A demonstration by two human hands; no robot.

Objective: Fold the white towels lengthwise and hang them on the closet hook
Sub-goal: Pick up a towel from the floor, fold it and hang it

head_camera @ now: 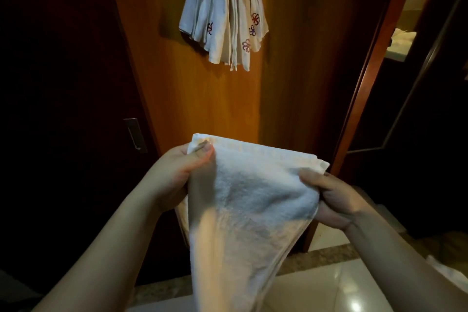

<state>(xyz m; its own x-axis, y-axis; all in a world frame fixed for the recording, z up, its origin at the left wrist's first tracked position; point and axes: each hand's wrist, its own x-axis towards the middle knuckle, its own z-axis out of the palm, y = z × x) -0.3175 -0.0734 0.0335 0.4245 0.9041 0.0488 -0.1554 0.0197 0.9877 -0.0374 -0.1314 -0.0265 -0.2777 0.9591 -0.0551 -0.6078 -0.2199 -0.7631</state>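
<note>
The grip is taken at the two top corners of a white terry-cloth towel: the left hand is closed on the left corner, with the thumb laid across the hemmed edge and the cloth pinched against the fingers behind it, while the right hand is curled round the right corner, where the fabric is bunched under the thumb. Between the two hands the top hem is held nearly level and fairly taut, and the rest of the towel is left hanging down, narrowing toward the bottom of the view. It appears to be doubled already, though the number of layers cannot be told.

The towel is held in the air, in front of an orange-brown wooden closet panel and well below a bundle of white towels with small red and purple embroidered flowers, which is hung high on that panel. The hook itself is hidden by the bundle and the frame edge. A glossy pale tiled floor is seen beneath.

The folding step is judged to be in hand, with hanging not yet begun. For the next move, the two corners would need to be brought together so that the long edges meet evenly, after which the folded strip would have to be lifted and draped beside the hung bundle.
</note>
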